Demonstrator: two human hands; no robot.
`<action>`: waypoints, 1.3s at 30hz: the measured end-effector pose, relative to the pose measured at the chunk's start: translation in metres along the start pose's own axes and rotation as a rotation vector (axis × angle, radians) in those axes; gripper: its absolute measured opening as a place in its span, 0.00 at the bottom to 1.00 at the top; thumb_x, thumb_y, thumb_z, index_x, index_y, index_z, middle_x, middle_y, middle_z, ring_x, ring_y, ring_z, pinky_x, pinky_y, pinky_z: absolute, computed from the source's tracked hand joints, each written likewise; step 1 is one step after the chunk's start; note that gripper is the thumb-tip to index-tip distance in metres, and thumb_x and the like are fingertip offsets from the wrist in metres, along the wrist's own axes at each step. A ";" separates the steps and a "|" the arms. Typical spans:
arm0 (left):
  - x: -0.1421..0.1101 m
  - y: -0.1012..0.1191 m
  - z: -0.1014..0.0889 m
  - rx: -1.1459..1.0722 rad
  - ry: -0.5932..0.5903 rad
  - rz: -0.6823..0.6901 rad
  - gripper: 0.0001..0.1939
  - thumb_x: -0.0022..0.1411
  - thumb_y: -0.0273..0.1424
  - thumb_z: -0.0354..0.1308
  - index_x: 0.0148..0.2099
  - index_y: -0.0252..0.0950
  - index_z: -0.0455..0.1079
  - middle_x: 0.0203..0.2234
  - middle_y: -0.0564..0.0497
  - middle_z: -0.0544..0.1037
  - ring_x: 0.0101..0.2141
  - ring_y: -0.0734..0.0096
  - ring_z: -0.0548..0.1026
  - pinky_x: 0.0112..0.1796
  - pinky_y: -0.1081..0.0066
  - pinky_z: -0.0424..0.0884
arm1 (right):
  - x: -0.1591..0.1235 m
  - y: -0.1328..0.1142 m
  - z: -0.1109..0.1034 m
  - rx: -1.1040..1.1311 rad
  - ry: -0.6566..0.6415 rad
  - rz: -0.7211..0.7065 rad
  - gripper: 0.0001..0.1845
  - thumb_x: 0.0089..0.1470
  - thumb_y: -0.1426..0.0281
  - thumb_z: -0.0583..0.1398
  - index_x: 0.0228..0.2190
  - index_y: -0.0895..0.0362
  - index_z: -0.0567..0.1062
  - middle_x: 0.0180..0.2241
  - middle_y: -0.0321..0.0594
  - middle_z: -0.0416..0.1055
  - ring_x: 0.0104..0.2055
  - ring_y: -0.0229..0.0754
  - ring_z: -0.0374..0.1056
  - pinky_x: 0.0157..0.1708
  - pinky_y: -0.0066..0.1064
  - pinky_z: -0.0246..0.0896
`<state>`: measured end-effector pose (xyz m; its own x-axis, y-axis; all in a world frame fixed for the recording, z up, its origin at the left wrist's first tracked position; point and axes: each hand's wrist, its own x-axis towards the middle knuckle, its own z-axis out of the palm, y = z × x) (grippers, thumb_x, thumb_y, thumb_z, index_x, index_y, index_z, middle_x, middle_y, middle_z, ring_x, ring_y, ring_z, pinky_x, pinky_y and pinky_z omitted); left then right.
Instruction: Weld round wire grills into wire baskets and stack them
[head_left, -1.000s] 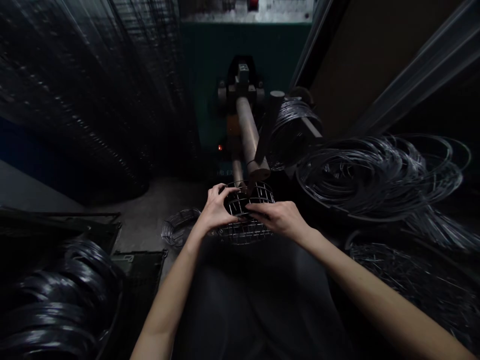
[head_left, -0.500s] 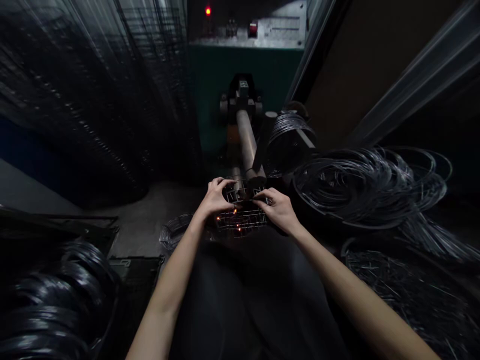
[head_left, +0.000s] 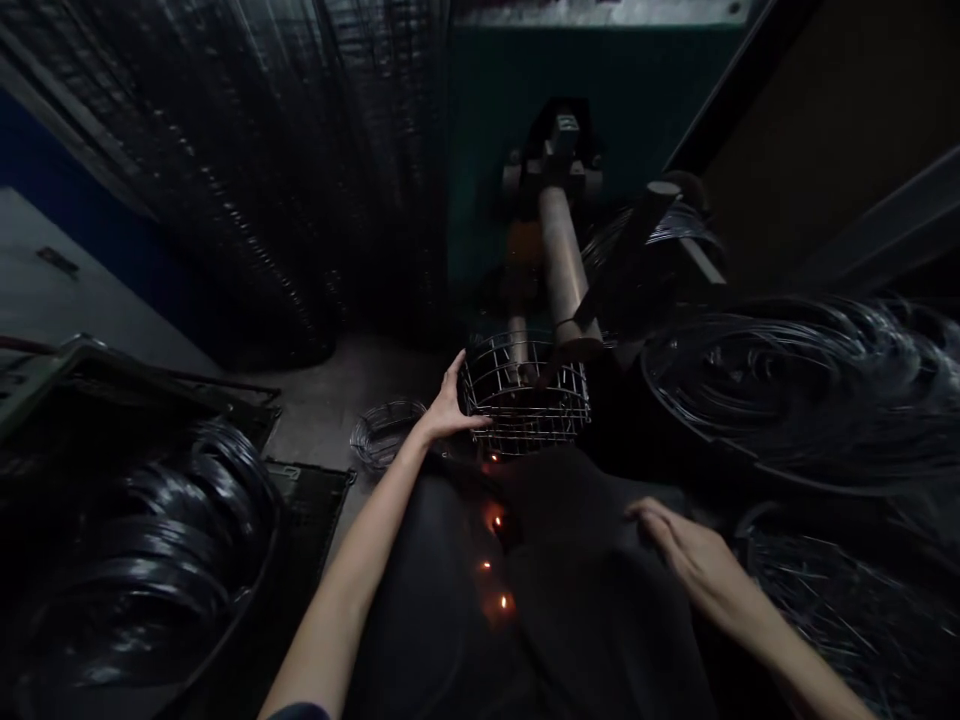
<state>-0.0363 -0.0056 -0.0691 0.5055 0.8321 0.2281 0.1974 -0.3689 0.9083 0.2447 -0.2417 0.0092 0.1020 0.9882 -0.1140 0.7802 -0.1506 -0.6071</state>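
Note:
A round wire basket (head_left: 529,437) hangs around the lower metal rod (head_left: 517,345) of a machine, below its thicker upper cylinder (head_left: 564,255). My left hand (head_left: 446,408) grips the basket's left side, thumb over the front wires and fingers up along the side. My right hand (head_left: 686,550) is apart from the basket, lower right over the dark cloth on my lap. Its fingers are curled together, and whether anything thin is between them is hidden. Orange sparks (head_left: 496,521) glow below the basket.
Wire coils fill a round tub (head_left: 750,470) at right, with cut wire pieces (head_left: 840,570) in front. Bundled wire rings (head_left: 165,530) lie at left beside a green crate (head_left: 82,370). A wire coil (head_left: 382,430) rests on the floor. Wire mesh (head_left: 300,180) stands upper left.
My right hand has left the basket and moved down and right. My left hand stays on the basket. Sparks now fall lower, and the view has shifted left and downward.

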 end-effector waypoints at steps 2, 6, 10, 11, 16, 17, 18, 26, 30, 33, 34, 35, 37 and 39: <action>0.001 -0.005 0.006 -0.069 0.050 -0.009 0.63 0.42 0.46 0.70 0.68 0.38 0.29 0.63 0.34 0.47 0.65 0.52 0.47 0.61 0.52 0.51 | -0.013 0.025 0.018 0.000 -0.083 -0.023 0.18 0.56 0.56 0.50 0.32 0.50 0.75 0.34 0.43 0.77 0.37 0.49 0.74 0.38 0.38 0.71; 0.000 0.002 0.007 -0.137 0.123 -0.061 0.64 0.40 0.41 0.71 0.66 0.42 0.29 0.59 0.36 0.55 0.62 0.56 0.57 0.58 0.53 0.57 | -0.024 0.053 0.033 0.050 -0.260 -0.090 0.16 0.56 0.61 0.49 0.30 0.49 0.76 0.30 0.42 0.77 0.34 0.49 0.75 0.34 0.38 0.72; -0.023 0.025 -0.003 -0.015 0.154 0.100 0.58 0.38 0.36 0.72 0.65 0.41 0.39 0.59 0.40 0.57 0.59 0.57 0.59 0.59 0.55 0.58 | -0.008 0.018 0.015 0.079 -0.142 -0.098 0.17 0.56 0.60 0.53 0.41 0.51 0.75 0.41 0.44 0.77 0.43 0.51 0.73 0.43 0.42 0.70; -0.031 0.033 -0.006 0.036 0.150 0.152 0.56 0.38 0.35 0.71 0.64 0.41 0.42 0.58 0.41 0.57 0.59 0.57 0.59 0.59 0.55 0.58 | -0.001 -0.001 0.008 0.104 -0.123 -0.106 0.19 0.56 0.59 0.54 0.46 0.51 0.73 0.44 0.45 0.76 0.46 0.50 0.72 0.45 0.41 0.69; -0.056 0.078 -0.017 0.324 0.051 0.171 0.38 0.41 0.31 0.70 0.56 0.42 0.61 0.58 0.43 0.56 0.59 0.52 0.56 0.58 0.52 0.58 | 0.042 -0.092 -0.009 0.336 -0.333 -0.067 0.19 0.53 0.57 0.58 0.42 0.54 0.77 0.34 0.41 0.77 0.33 0.41 0.72 0.32 0.31 0.69; -0.057 0.083 -0.017 0.363 0.035 0.155 0.35 0.41 0.31 0.69 0.53 0.41 0.64 0.58 0.43 0.55 0.59 0.51 0.56 0.58 0.52 0.58 | 0.051 -0.103 -0.008 0.374 -0.397 -0.024 0.18 0.52 0.57 0.59 0.39 0.55 0.78 0.31 0.40 0.76 0.27 0.39 0.70 0.26 0.28 0.67; -0.058 0.087 -0.018 0.391 0.027 0.145 0.33 0.41 0.31 0.70 0.51 0.41 0.65 0.58 0.44 0.55 0.59 0.50 0.55 0.58 0.52 0.58 | 0.059 -0.111 -0.006 0.413 -0.441 0.020 0.17 0.51 0.58 0.60 0.37 0.56 0.79 0.28 0.39 0.76 0.22 0.36 0.67 0.21 0.26 0.63; -0.063 0.086 -0.003 0.431 -0.045 0.165 0.34 0.41 0.33 0.69 0.53 0.40 0.64 0.58 0.42 0.53 0.59 0.47 0.54 0.56 0.50 0.59 | 0.078 -0.126 0.005 0.501 -0.424 0.091 0.13 0.51 0.64 0.59 0.34 0.59 0.79 0.25 0.38 0.75 0.15 0.31 0.60 0.14 0.23 0.52; -0.062 0.085 0.011 0.463 -0.099 0.194 0.35 0.42 0.33 0.68 0.54 0.40 0.62 0.58 0.40 0.52 0.59 0.45 0.54 0.56 0.47 0.58 | 0.070 -0.119 0.018 0.083 -0.271 -0.123 0.14 0.57 0.61 0.57 0.35 0.56 0.79 0.25 0.38 0.77 0.22 0.38 0.70 0.22 0.27 0.61; -0.057 0.083 0.016 0.477 -0.128 0.181 0.36 0.43 0.34 0.69 0.55 0.40 0.61 0.59 0.40 0.52 0.59 0.44 0.54 0.55 0.47 0.59 | 0.061 -0.111 0.031 -0.323 -0.112 -0.338 0.18 0.57 0.62 0.58 0.46 0.58 0.75 0.39 0.45 0.78 0.34 0.45 0.74 0.30 0.30 0.65; -0.056 0.083 0.017 0.476 -0.132 0.184 0.37 0.42 0.34 0.69 0.55 0.39 0.61 0.59 0.40 0.52 0.59 0.44 0.54 0.56 0.47 0.59 | 0.059 -0.109 0.034 -0.437 -0.099 -0.364 0.20 0.57 0.63 0.58 0.49 0.59 0.72 0.43 0.47 0.76 0.35 0.46 0.74 0.29 0.31 0.65; -0.055 0.082 0.018 0.474 -0.138 0.189 0.37 0.42 0.33 0.69 0.55 0.39 0.61 0.59 0.39 0.52 0.59 0.45 0.53 0.56 0.48 0.59 | 0.057 -0.107 0.037 -0.530 -0.099 -0.374 0.22 0.57 0.64 0.58 0.51 0.59 0.70 0.46 0.49 0.75 0.35 0.46 0.74 0.27 0.30 0.64; -0.053 0.082 0.019 0.470 -0.143 0.196 0.37 0.41 0.31 0.69 0.55 0.37 0.61 0.59 0.39 0.51 0.59 0.46 0.53 0.56 0.49 0.59 | 0.056 -0.105 0.039 -0.643 -0.103 -0.398 0.20 0.58 0.68 0.56 0.52 0.58 0.70 0.47 0.48 0.74 0.33 0.45 0.74 0.23 0.29 0.60; -0.052 0.083 0.019 0.464 -0.134 0.193 0.37 0.41 0.30 0.68 0.55 0.37 0.61 0.59 0.39 0.51 0.59 0.47 0.53 0.57 0.50 0.60 | 0.057 -0.103 0.037 -0.683 -0.096 -0.452 0.17 0.58 0.70 0.55 0.49 0.57 0.72 0.45 0.45 0.76 0.31 0.43 0.74 0.20 0.28 0.57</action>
<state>-0.0298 -0.0871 -0.0127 0.6668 0.6816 0.3015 0.4263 -0.6806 0.5959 0.1473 -0.1707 0.0361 -0.3407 0.9384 -0.0585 0.9400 0.3411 -0.0021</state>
